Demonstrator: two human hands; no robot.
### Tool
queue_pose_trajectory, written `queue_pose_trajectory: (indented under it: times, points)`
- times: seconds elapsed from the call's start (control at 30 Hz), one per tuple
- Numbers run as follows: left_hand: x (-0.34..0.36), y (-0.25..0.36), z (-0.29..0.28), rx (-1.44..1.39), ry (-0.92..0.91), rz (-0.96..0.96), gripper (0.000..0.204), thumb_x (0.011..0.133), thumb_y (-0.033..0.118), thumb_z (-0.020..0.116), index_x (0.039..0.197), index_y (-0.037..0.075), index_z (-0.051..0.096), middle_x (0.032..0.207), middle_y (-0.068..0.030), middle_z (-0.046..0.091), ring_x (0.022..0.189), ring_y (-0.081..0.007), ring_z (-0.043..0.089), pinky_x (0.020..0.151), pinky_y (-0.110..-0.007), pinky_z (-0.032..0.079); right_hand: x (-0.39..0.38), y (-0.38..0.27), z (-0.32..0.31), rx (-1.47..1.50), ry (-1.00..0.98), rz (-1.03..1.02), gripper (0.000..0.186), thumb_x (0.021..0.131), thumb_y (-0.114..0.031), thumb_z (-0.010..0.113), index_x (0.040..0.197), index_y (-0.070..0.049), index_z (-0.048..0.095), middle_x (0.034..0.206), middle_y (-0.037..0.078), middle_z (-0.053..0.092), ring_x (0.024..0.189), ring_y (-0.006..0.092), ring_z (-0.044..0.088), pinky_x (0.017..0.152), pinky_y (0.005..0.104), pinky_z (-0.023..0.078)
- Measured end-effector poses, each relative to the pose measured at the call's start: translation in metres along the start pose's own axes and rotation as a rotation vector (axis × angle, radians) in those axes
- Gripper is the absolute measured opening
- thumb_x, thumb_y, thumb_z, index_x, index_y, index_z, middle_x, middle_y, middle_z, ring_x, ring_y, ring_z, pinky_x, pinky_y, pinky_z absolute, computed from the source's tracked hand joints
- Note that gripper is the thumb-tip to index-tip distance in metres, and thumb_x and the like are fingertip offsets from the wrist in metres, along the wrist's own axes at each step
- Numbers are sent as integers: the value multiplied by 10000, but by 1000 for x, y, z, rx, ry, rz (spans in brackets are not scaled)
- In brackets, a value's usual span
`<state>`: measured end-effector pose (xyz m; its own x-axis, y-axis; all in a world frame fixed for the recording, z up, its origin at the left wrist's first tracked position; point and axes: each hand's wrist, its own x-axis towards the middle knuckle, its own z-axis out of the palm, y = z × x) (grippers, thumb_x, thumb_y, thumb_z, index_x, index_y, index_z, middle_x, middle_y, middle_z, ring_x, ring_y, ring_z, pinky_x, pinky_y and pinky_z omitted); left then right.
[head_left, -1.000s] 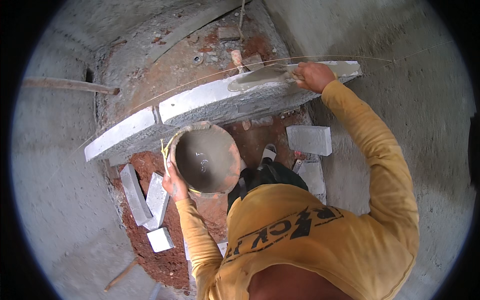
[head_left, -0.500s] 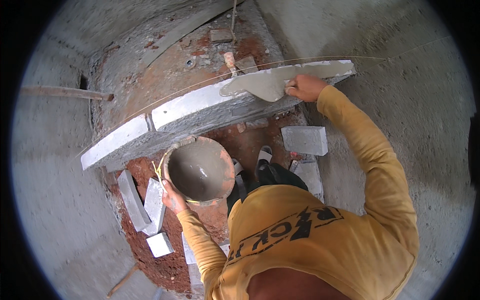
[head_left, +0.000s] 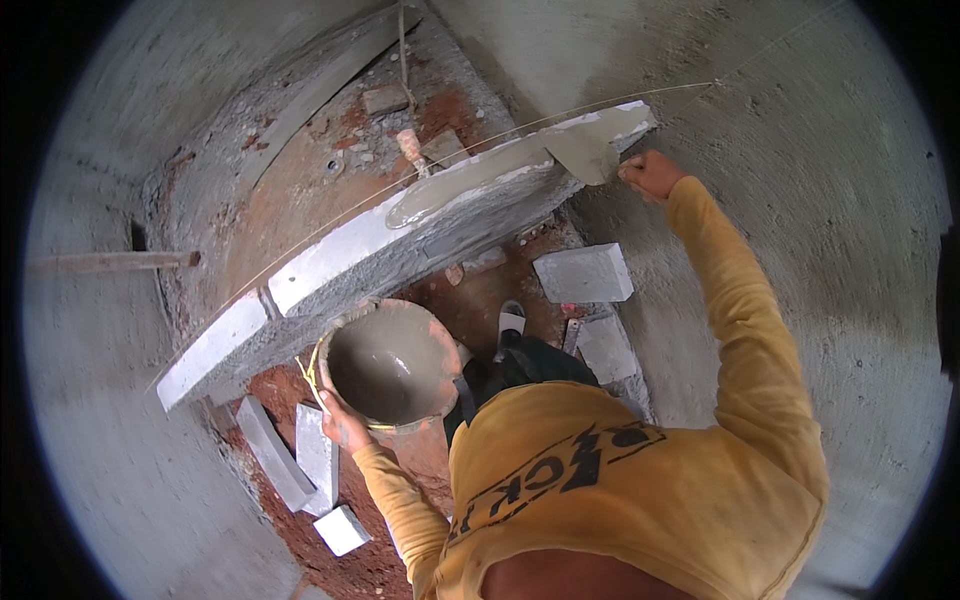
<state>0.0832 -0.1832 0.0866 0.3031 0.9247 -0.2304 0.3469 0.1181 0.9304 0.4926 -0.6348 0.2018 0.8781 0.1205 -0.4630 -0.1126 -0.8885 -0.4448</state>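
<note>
Trowel [head_left: 585, 152] shifted right, mortar [head_left: 455, 185] spread

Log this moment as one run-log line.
left hand: holds mortar pan | right hand: holds trowel at block wall top | wet mortar: spread on wall top

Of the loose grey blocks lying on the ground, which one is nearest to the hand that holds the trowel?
The large block directly below the right hand, beside the wall course. The other loose blocks lie lower, near the mortar pan and the person's feet.

The person wears a mustard-yellow long-sleeved shirt [head_left: 640, 490] with black lettering, dark trousers [head_left: 525, 362], and a white shoe [head_left: 511, 322].
</note>
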Motion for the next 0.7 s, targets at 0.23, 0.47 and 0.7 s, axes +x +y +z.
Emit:
queue_pose_trajectory:
  times: [0.23, 0.47, 0.7]
  points:
    - [1, 2, 5, 187, -31, -17, 580, 935, 439, 527, 918, -131, 633, 716, -47, 566, 647, -130, 445, 576, -310, 395, -20, 54, 9, -44, 258, 136, 402, 820, -370, 584, 1008, -34, 699, 889, 158, 691, 831, 296, 663, 771, 394, 511]
    - [6, 2, 29, -11, -428, 132, 416, 945, 214, 534, 1221, -97, 511, 1179, -136, 573, 1051, -169, 531, 916, -276, 415, -101, 40, 38, -186, 255, 39, 476, 824, -430, 530, 1042, -18, 627, 972, 226, 652, 942, 405, 610, 814, 448, 477]
    - [-19, 46, 76, 316, -425, 156, 455, 943, 372, 528, 1042, -54, 655, 820, -37, 660, 778, -103, 549, 737, -279, 452, -146, -13, 142, -379, -274, -368, 370, 811, -370, 598, 992, -48, 582, 895, 203, 647, 866, 401, 618, 756, 457, 488]
